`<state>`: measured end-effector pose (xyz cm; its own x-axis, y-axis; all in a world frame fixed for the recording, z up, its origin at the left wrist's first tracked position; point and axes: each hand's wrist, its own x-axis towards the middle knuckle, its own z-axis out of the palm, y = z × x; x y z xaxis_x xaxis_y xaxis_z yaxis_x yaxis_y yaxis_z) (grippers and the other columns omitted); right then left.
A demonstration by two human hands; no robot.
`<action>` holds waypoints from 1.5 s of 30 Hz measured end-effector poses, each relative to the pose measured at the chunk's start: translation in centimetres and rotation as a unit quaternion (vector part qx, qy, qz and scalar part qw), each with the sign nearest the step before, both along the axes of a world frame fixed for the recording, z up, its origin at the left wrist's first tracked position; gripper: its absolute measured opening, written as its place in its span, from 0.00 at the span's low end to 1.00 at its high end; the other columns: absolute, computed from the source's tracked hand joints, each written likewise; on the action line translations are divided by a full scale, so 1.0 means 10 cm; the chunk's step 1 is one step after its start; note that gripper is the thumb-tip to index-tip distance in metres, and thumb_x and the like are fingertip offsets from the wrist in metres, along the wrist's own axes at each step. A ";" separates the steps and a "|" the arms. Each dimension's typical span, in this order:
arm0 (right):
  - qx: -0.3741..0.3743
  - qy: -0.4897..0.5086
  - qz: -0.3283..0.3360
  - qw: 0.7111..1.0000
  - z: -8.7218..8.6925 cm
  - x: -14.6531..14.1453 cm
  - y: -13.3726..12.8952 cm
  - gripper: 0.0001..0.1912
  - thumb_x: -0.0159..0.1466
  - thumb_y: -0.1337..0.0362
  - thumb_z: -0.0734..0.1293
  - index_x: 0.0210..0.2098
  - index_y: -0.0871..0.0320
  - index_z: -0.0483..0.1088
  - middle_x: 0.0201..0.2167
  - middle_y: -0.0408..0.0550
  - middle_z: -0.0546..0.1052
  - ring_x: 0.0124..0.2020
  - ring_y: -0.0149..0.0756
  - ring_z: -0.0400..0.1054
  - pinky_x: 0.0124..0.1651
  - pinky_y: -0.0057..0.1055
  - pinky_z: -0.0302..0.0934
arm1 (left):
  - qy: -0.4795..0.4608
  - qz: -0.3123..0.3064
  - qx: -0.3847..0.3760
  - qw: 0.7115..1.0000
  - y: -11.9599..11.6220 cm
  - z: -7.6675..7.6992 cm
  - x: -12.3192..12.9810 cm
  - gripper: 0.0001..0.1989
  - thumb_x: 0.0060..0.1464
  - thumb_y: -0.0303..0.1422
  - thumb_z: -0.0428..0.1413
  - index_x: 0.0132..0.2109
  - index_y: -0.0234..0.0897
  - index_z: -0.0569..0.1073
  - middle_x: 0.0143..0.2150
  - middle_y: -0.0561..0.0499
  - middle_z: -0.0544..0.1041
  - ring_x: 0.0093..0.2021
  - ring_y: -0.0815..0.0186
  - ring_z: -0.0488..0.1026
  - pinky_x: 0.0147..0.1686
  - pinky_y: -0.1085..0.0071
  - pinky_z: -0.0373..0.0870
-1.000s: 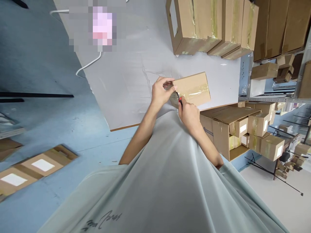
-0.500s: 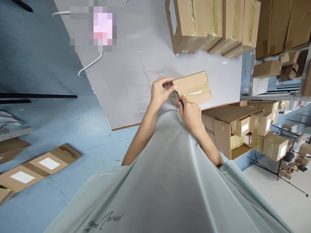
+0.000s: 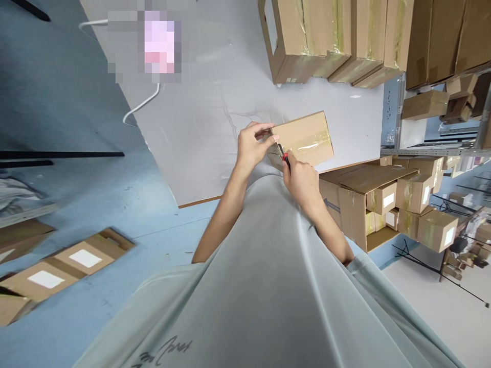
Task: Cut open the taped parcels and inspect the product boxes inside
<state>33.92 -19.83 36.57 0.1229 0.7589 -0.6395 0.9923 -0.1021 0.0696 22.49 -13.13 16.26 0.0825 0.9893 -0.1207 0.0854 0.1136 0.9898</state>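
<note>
A small cardboard box (image 3: 303, 135) with clear tape along its top lies on the table in front of me. My left hand (image 3: 251, 145) grips its left end, thumb and fingers closed around the edge. In my right hand (image 3: 301, 176) is a red and black utility knife (image 3: 284, 155), its fingers wrapped round the handle. The knife's tip reaches the box's left end, close to my left thumb. Part of that end is hidden by my hands.
Several taped cartons (image 3: 330, 36) stand at the back right of the grey table (image 3: 192, 133). A large open carton (image 3: 349, 214) holding smaller boxes is on the right. A pixelated pink item (image 3: 159, 43) lies at the back left. Labelled cartons (image 3: 65, 266) lie on the blue floor.
The view has shifted slightly. Both hands keep nearly the same place on the box, with the knife still at its left end.
</note>
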 end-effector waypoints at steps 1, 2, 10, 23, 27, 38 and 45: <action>-0.001 0.000 0.000 1.000 0.00 0.00 0.01 0.30 0.86 0.62 0.53 0.82 0.62 0.61 0.57 0.66 0.88 0.57 0.54 0.85 0.59 0.42 0.74 | -0.001 -0.001 0.000 1.000 0.00 0.00 0.00 0.21 0.59 0.46 0.73 0.56 0.44 0.87 0.56 0.46 0.85 0.55 0.56 0.85 0.60 0.59 0.84; -0.002 0.001 0.000 1.000 0.00 0.00 0.01 0.29 0.86 0.62 0.53 0.82 0.61 0.62 0.57 0.65 0.88 0.57 0.54 0.85 0.59 0.42 0.74 | -0.001 -0.001 0.000 1.000 0.01 0.00 0.00 0.21 0.59 0.46 0.73 0.56 0.44 0.87 0.56 0.46 0.85 0.55 0.56 0.85 0.60 0.59 0.84; -0.013 -0.021 -0.002 1.000 -0.03 -0.03 -0.02 0.29 0.86 0.61 0.54 0.82 0.61 0.61 0.57 0.67 0.87 0.56 0.53 0.85 0.59 0.42 0.75 | -0.007 0.000 -0.016 1.000 0.00 0.06 0.00 0.23 0.58 0.45 0.74 0.58 0.44 0.86 0.56 0.46 0.85 0.56 0.56 0.85 0.62 0.59 0.84; -0.016 -0.047 0.024 0.998 -0.03 -0.06 0.02 0.25 0.84 0.66 0.56 0.75 0.62 0.69 0.55 0.69 0.87 0.56 0.51 0.85 0.56 0.38 0.75 | 0.008 0.042 -0.035 0.998 -0.08 0.14 0.10 0.23 0.60 0.51 0.73 0.56 0.44 0.87 0.56 0.46 0.85 0.58 0.55 0.85 0.64 0.58 0.84; -0.017 -0.034 0.025 0.999 -0.03 -0.01 -0.02 0.24 0.85 0.65 0.56 0.75 0.62 0.69 0.55 0.69 0.87 0.56 0.51 0.85 0.56 0.38 0.75 | 0.010 0.048 -0.032 0.998 -0.10 0.15 0.12 0.21 0.61 0.46 0.71 0.57 0.42 0.86 0.58 0.45 0.85 0.57 0.56 0.86 0.65 0.57 0.84; -0.032 -0.020 0.039 0.999 -0.04 0.10 -0.13 0.22 0.85 0.66 0.56 0.71 0.61 0.71 0.52 0.67 0.88 0.55 0.49 0.86 0.53 0.34 0.75 | 0.049 0.064 -0.014 0.997 -0.13 0.12 0.16 0.22 0.66 0.49 0.68 0.60 0.43 0.85 0.59 0.44 0.83 0.59 0.55 0.85 0.65 0.58 0.84; -0.074 0.011 0.060 0.995 0.03 0.27 -0.24 0.27 0.85 0.65 0.55 0.80 0.63 0.63 0.52 0.68 0.88 0.53 0.50 0.87 0.50 0.35 0.76 | 0.070 0.075 -0.010 0.995 -0.10 0.13 0.17 0.25 0.68 0.54 0.66 0.61 0.44 0.84 0.59 0.44 0.84 0.59 0.55 0.85 0.63 0.58 0.84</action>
<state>36.66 -22.22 36.83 0.0225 0.6644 -0.7470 0.9982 0.0261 0.0533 24.19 -14.16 17.55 -0.0842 0.9864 -0.1409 0.2023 0.1554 0.9669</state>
